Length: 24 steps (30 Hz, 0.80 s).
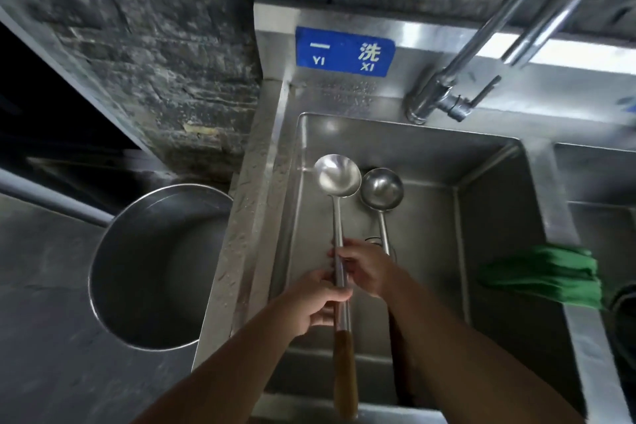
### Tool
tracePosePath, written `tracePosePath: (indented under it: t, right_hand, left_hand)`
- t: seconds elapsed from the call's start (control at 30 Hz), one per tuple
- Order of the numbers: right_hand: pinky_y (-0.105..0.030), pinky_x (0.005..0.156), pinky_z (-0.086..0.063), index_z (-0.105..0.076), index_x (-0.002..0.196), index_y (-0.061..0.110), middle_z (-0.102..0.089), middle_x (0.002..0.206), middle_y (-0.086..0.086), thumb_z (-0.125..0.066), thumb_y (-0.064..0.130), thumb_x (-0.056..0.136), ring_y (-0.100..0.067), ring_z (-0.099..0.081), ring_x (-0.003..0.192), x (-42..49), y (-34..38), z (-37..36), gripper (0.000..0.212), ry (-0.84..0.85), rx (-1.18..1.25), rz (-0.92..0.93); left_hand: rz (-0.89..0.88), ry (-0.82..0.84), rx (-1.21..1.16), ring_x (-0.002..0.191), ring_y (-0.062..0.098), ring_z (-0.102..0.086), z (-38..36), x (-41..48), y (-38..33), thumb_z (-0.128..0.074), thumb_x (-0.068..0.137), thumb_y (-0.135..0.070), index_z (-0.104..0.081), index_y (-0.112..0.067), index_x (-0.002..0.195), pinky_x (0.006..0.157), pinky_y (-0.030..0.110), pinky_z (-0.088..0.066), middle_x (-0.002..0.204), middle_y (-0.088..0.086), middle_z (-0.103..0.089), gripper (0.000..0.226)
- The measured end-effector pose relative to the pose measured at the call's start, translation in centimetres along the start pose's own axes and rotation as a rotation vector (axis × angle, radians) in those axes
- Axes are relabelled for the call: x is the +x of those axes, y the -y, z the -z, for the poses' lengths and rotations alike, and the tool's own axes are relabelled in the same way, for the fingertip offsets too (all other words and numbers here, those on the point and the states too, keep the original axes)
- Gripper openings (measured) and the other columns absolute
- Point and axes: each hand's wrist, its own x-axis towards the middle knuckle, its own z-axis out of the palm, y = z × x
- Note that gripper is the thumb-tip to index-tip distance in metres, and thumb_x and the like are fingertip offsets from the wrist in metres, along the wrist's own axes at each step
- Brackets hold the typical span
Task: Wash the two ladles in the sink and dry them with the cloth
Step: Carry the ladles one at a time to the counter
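Left hand (316,299) clamped on shaft of shiny steel ladle with wooden handle (338,175), steadying it over steel sink (481,217). Right hand (364,268) pinches shaft just above, likely rubbing it clean. Duller steel ladle (382,188) lies in basin alongside. Green cloth (543,275) waits on divider, handy for drying.

We wear nothing on our left forearm (223,365) or right forearm (464,348). Both run bare above the rectangular stainless-steel sink (492,217) to a bare left hand (316,299) and bare right hand (368,268) (fingers too blurred for detail).
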Motion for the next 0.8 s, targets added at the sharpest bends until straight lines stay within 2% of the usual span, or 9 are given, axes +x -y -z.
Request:
tracePosePath:
  t: [0.17, 0.23, 0.3, 0.4, 0.5, 0.6, 0.67, 0.73, 0.8]
  right_hand:
    - [-0.033, 0.070, -0.046, -0.062, 0.099, 0.003, -0.069, 0.080, -0.009, -0.062, 0.001, 0.084, -0.021, -0.060, 0.069, -7.6, -0.9, 1.4, 0.014, -0.066, 0.119, 0.150]
    - [-0.034, 0.070, -0.044, -0.063, 0.097, 0.004, -0.067, 0.080, -0.009, -0.065, 0.005, 0.077, -0.022, -0.058, 0.070, -11.2, -1.9, 2.5, 0.020, -0.063, 0.182, 0.213]
    - [-0.034, 0.067, -0.043, -0.065, 0.094, 0.004, -0.063, 0.078, -0.009, -0.061, 0.005, 0.080, -0.022, -0.056, 0.069, -15.0, -3.3, 4.1, 0.014, -0.076, 0.226, 0.279]
    - [-0.034, 0.064, -0.049, -0.062, 0.098, 0.000, -0.063, 0.077, -0.012, -0.053, -0.001, 0.090, -0.023, -0.058, 0.066, -20.5, -6.2, 7.1, 0.012, -0.181, 0.316, 0.371]
    - [-0.033, 0.062, -0.054, -0.065, 0.093, -0.003, -0.063, 0.077, -0.017, -0.055, -0.004, 0.087, -0.023, -0.061, 0.062, -26.8, -9.6, 9.8, 0.011, -0.289, 0.419, 0.527]
    - [-0.032, 0.059, -0.053, -0.065, 0.088, 0.000, -0.065, 0.073, -0.014, -0.053, -0.002, 0.090, -0.022, -0.060, 0.060, -34.5, -14.8, 12.5, 0.013, -0.385, 0.480, 0.657]
    - [-0.031, 0.058, -0.054, -0.064, 0.087, -0.001, -0.065, 0.070, -0.012, -0.052, 0.000, 0.093, -0.021, -0.060, 0.059, -39.7, -19.4, 14.3, 0.013, -0.452, 0.531, 0.710]
    - [-0.032, 0.059, -0.055, -0.062, 0.092, -0.003, -0.063, 0.073, -0.014, -0.056, 0.005, 0.092, -0.022, -0.061, 0.061, -44.8, -24.2, 16.0, 0.010, -0.548, 0.583, 0.764]
    - [-0.034, 0.063, -0.052, -0.060, 0.100, -0.002, -0.059, 0.075, -0.014, -0.061, 0.010, 0.091, -0.023, -0.058, 0.063, -49.4, -28.9, 17.5, 0.015, -0.670, 0.636, 0.807]
  left_hand:
    - [-0.093, 0.149, 0.160, 0.093, 0.028, -0.067, -3.4, -5.1, -0.3, -0.069, 0.086, -0.011, -0.063, -0.008, 0.110, 0.085, 0.043, -0.058, 0.095, 0.008, -0.067, 0.025]
    - [-0.097, 0.202, 0.211, 0.091, 0.027, -0.067, -5.5, -6.7, 0.2, -0.068, 0.086, -0.010, -0.064, -0.009, 0.109, 0.084, 0.043, -0.058, 0.092, 0.006, -0.068, 0.024]
    - [-0.096, 0.237, 0.242, 0.086, 0.025, -0.067, -8.2, -8.1, 1.2, -0.068, 0.086, -0.008, -0.065, -0.012, 0.107, 0.075, 0.040, -0.058, 0.089, 0.005, -0.068, 0.022]
    - [-0.116, 0.275, 0.317, 0.077, 0.020, -0.068, -12.5, -10.3, 3.6, -0.070, 0.085, -0.007, -0.066, -0.019, 0.108, 0.062, 0.031, -0.055, 0.085, 0.003, -0.070, 0.026]
    - [-0.157, 0.376, 0.405, 0.068, 0.015, -0.064, -17.6, -12.7, 6.5, -0.071, 0.084, -0.009, -0.061, -0.015, 0.115, 0.058, 0.029, -0.051, 0.079, -0.001, -0.065, 0.033]
    - [-0.189, 0.497, 0.505, 0.062, 0.013, -0.061, -24.0, -16.0, 10.8, -0.067, 0.087, -0.004, -0.059, -0.016, 0.108, 0.052, 0.026, -0.048, 0.079, 0.001, -0.059, 0.026]
    - [-0.188, 0.583, 0.578, 0.061, 0.014, -0.060, -28.0, -18.4, 14.8, -0.067, 0.087, -0.003, -0.058, -0.018, 0.101, 0.056, 0.028, -0.049, 0.078, 0.002, -0.057, 0.021]
    - [-0.159, 0.687, 0.647, 0.061, 0.015, -0.059, -32.0, -20.8, 18.7, -0.067, 0.087, -0.005, -0.059, -0.019, 0.097, 0.058, 0.029, -0.049, 0.075, 0.000, -0.057, 0.019]
    - [-0.124, 0.776, 0.710, 0.059, 0.015, -0.058, -35.6, -23.1, 22.3, -0.067, 0.087, -0.008, -0.058, -0.019, 0.093, 0.057, 0.028, -0.050, 0.073, 0.000, -0.057, 0.016]
